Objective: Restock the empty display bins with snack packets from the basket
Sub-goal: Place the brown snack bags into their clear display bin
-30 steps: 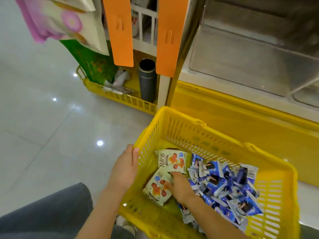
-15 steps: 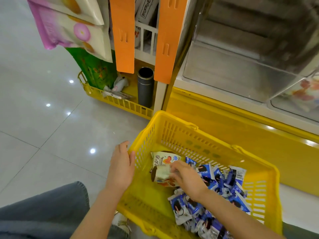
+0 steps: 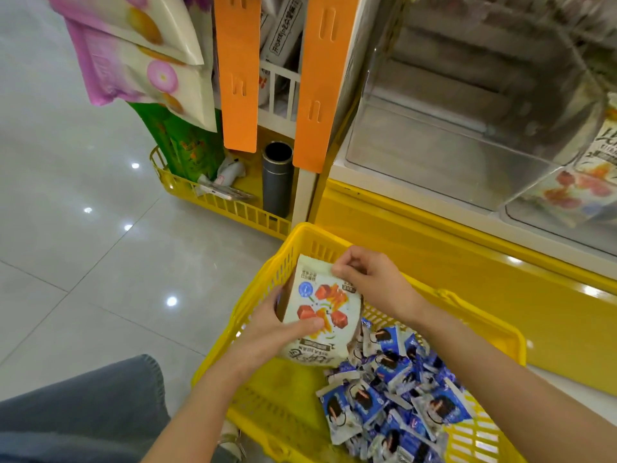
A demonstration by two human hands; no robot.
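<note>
Left hand [image 3: 267,332]: grips cream glossy film snack packet [image 3: 320,305] by its left side. Thumb lies flat across the printed front, other fingers hidden behind it.
Right hand [image 3: 374,282]: thumb and forefinger pinch the packet's crimped top edge, remaining fingers curled.
Packet is held near-upright over the left end of the yellow slotted plastic basket [image 3: 287,385]. Pillow shape, red cube print, text at the lower end reads upside down. There's a dark edge behind its left side; could be a second packet, cannot tell.
Pile of small blue-and-white film sachets [image 3: 394,396] fills the basket's right half, crinkled and overlapping. Print too small to read. Basket's near-right corner is cut off by the frame.
Beyond the basket: glossy yellow cabinet base [image 3: 467,272], above it a clear rigid plastic display bin [image 3: 450,155] with reflective walls. Neighbouring clear bin [image 3: 574,195] at the right edge shows cream packets through its wall, blurred and cropped.
Left of the bins: two orange slotted plastic strips [image 3: 238,78] and a dark grey cylinder [image 3: 277,180], upright.
Polished grey tile floor [image 3: 83,262]; blue denim leg [image 3: 83,416] bottom-left.
</note>
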